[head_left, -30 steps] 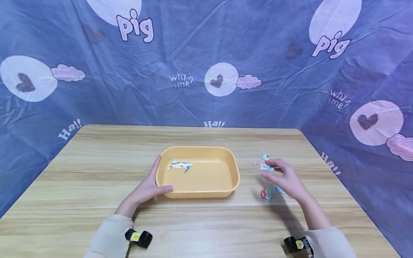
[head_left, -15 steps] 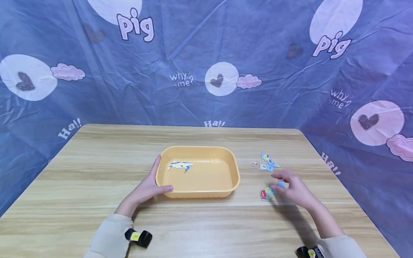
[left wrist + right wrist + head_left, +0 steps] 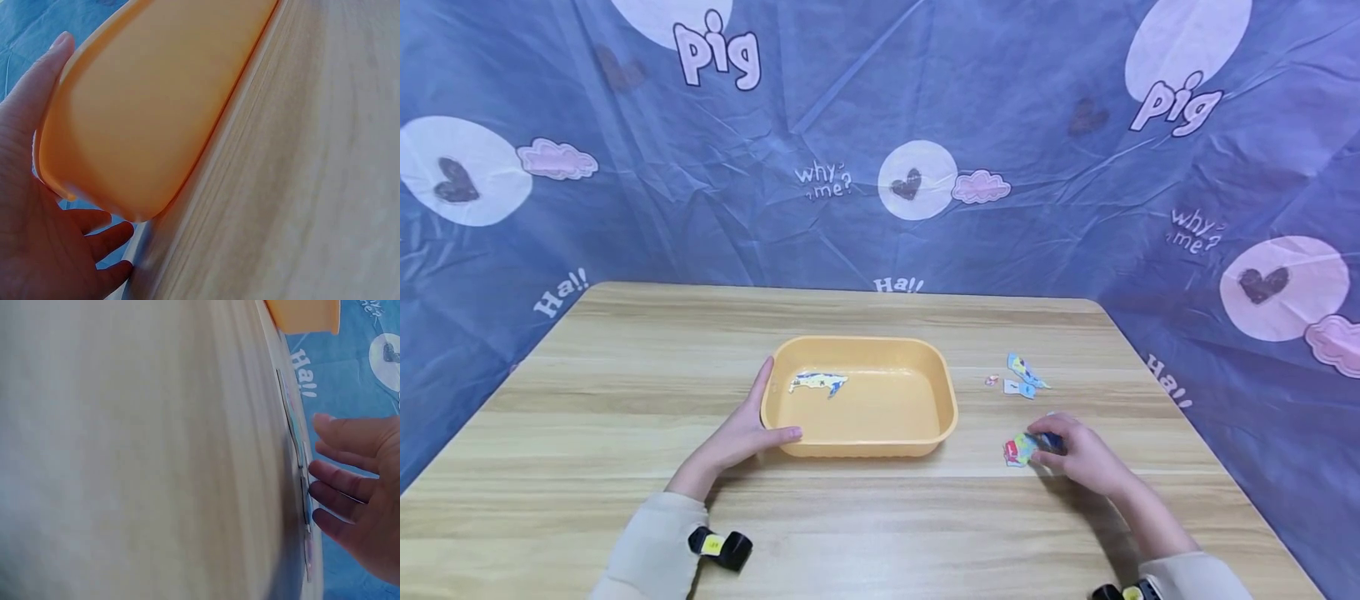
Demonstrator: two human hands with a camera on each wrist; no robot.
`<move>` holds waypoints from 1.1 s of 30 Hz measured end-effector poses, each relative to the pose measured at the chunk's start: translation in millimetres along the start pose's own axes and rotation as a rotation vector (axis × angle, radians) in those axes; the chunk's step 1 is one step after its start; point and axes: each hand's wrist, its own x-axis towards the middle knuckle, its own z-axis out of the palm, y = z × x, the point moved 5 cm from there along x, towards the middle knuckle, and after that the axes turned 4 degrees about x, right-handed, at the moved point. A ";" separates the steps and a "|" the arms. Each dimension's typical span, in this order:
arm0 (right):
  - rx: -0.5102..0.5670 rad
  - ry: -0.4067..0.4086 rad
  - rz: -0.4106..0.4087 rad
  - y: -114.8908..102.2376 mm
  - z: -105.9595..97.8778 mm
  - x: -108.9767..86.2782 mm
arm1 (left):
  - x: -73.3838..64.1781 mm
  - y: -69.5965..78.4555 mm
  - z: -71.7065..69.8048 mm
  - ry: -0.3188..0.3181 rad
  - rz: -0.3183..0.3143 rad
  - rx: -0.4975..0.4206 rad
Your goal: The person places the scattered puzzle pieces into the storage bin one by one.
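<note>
My left hand (image 3: 739,437) holds the near-left corner of a yellow plastic tub (image 3: 865,450). Its thumb lies over the front rim and its fingers run along the left side. Inside the tub lies a flat white-and-blue cutout (image 3: 817,382). To the right of the tub, my right hand (image 3: 1088,457) hovers low over the table, fingers loosely bent and grasping nothing visible. Left of its thumb lies a red-and-green cutout (image 3: 1017,450). Blue pieces beneath the hand are partly hidden. In the right wrist view, thin flat pieces (image 3: 292,428) lie close to the fingertips.
Farther back on the wooden table (image 3: 625,400) lie a blue-and-yellow strip (image 3: 1026,372), a white-and-blue cutout (image 3: 1019,388) and a tiny pink piece (image 3: 992,380). A blue printed cloth (image 3: 805,233) hangs behind the table.
My right hand has moved back toward me from the farther cutouts and lowered over the nearer ones. The left hand and the tub have stayed in place.
</note>
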 end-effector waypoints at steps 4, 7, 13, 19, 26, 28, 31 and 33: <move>-0.032 0.003 -0.025 2.6 4.1 -0.1 | 0.2 -0.9 -0.4 0.004 -0.004 0.008; -0.066 0.006 -0.045 1.8 5.4 0.0 | 0.3 -0.8 -0.2 0.004 -0.005 0.005; -0.077 -0.013 -0.042 1.3 7.1 -0.3 | 0.3 0.4 0.0 0.004 -0.012 0.007; -0.090 -0.017 -0.050 3.8 9.2 -0.7 | 0.4 -0.8 0.3 0.000 -0.014 -0.007; -0.087 0.015 -0.054 4.9 10.4 0.0 | 0.9 -2.0 -0.1 0.003 -0.018 0.001; -0.085 0.022 -0.053 5.2 11.0 0.3 | 1.1 -2.5 -0.4 0.006 -0.022 0.007; -0.077 0.031 -0.042 6.6 11.6 0.6 | 1.1 -3.1 -0.6 0.008 -0.026 0.013; -0.072 0.039 -0.038 7.5 11.8 0.5 | 0.9 -3.6 -0.3 0.007 -0.028 0.012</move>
